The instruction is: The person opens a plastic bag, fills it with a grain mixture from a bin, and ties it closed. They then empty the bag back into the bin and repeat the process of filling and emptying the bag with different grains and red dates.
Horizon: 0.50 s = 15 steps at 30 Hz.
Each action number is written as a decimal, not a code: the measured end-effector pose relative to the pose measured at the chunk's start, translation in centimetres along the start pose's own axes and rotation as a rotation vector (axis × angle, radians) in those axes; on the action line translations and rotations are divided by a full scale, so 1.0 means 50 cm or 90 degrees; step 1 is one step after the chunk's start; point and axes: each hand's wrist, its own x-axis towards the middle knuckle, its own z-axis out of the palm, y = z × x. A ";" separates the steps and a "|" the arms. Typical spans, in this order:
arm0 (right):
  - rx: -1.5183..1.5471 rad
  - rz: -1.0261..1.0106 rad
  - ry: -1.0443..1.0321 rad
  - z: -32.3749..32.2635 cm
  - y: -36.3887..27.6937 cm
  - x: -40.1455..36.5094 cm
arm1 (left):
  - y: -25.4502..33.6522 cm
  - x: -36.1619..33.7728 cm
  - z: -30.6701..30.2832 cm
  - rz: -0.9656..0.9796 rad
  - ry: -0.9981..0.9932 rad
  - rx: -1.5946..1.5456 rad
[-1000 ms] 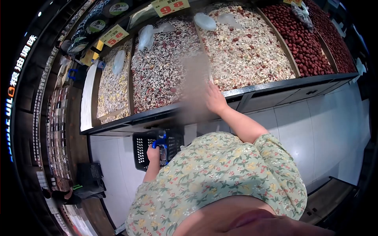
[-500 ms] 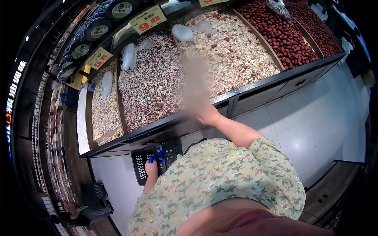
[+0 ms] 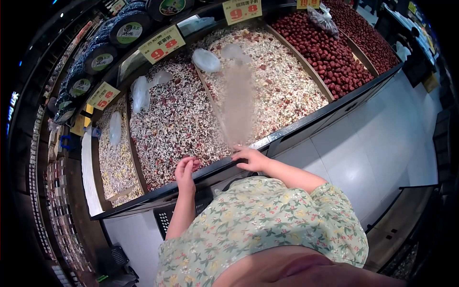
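Note:
My left hand [image 3: 186, 174] is raised at the front rim of the bin of dark mixed grains [image 3: 177, 119]. Its fingers curl in towards the thumb; whatever they may hold is too small to make out. My right hand [image 3: 251, 159] is at the black front edge of the counter [image 3: 287, 133], below the bin of pale mixed grains [image 3: 282, 67]. Its fingers are bent but apart, with nothing visible in them. A blurred beige strip [image 3: 238, 105] covers the grains just above its fingertips.
Clear plastic scoops, one of them a white oval [image 3: 206, 60], lie on the grains. Red dates [image 3: 330, 57] fill bins to the right, with a tied plastic bag [image 3: 324, 21] on top. Yellow price signs [image 3: 161, 44] line the back. A black basket [image 3: 165, 222] stands below the counter.
My left hand has left the basket's blue handle and risen to the bin's rim. My right hand is now lower against the counter edge, its fingers showing. The view has shifted slightly.

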 end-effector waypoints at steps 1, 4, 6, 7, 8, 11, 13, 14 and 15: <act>0.050 0.097 0.003 -0.016 -0.013 -0.004 | 0.062 0.018 0.066 -0.026 -0.119 -0.126; 0.150 0.163 0.110 -0.071 -0.041 -0.029 | 0.174 0.059 0.217 -0.059 -0.505 -0.427; 0.149 0.257 0.157 -0.133 -0.094 -0.036 | 0.267 0.063 0.299 -0.087 -0.828 -0.534; 0.174 0.311 0.202 -0.151 -0.101 -0.047 | 0.314 0.060 0.329 -0.118 -0.961 -0.547; 0.183 0.307 0.248 -0.166 -0.094 -0.063 | 0.348 0.054 0.350 -0.171 -1.066 -0.556; 0.202 0.298 0.367 -0.194 -0.061 -0.111 | 0.421 0.051 0.429 -0.221 -1.275 -0.561; 0.147 0.287 0.448 -0.220 -0.078 -0.131 | 0.449 0.055 0.471 -0.285 -1.330 -0.541; 0.147 0.292 0.455 -0.234 -0.078 -0.142 | 0.455 0.057 0.491 -0.343 -1.379 -0.517; 0.136 0.298 0.483 -0.246 -0.076 -0.151 | 0.451 0.053 0.507 -0.352 -1.381 -0.520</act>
